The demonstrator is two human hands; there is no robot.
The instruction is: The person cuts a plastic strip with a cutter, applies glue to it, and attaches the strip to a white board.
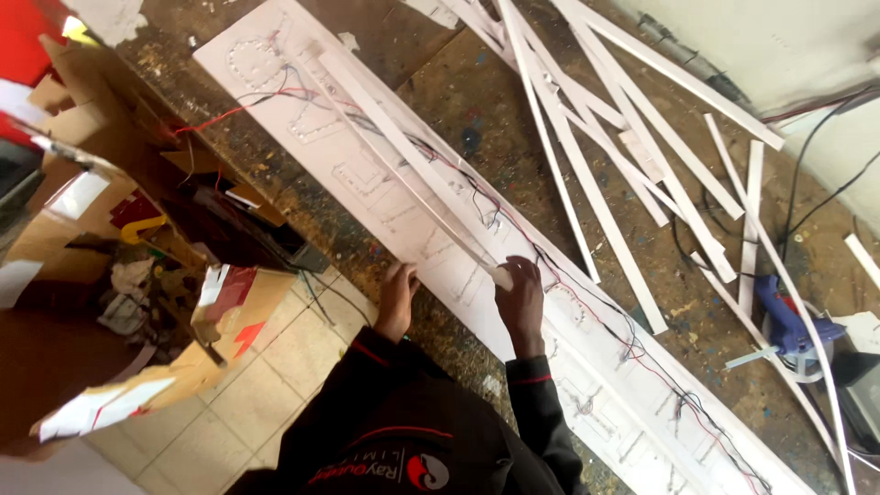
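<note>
Cardboard boxes (137, 275) piled at 9 o'clock, full of scraps, tiled floor (302, 348) below them. Dirty, paint-spattered counter (440, 82) across the rest of the view.

Left hand (396, 298) at about 7 o'clock, fingers together, resting flat on the near edge of the long white panel (587, 357). Looks like just steadying, not gripping anything.

Right hand (521, 298) just past centre, pinching the near end of a thin white strip (394, 151) between thumb and fingers. Strip running up toward 11 o'clock, lying along the panel's top. Panel itself stretching corner to corner, 11 to 5 o'clock, with dotted letter outlines and red and black wires (632, 348) trailing over it.

Heap of loose white strips (623, 174) at 1 to 3 o'clock, criss-crossed, well apart from both hands. Blue glue gun (790, 325) at 4 o'clock, just beside the panel's far edge, black cables (825, 183) behind it.

Possible trouble, judging from here: strip so long and thin that lifting from one end only could bend or snap it. Could also snag those wires right beside the right hand and tug one loose. Panel overhanging the counter edge near the left hand, so easing off there might let it slide or tip toward the floor.
</note>
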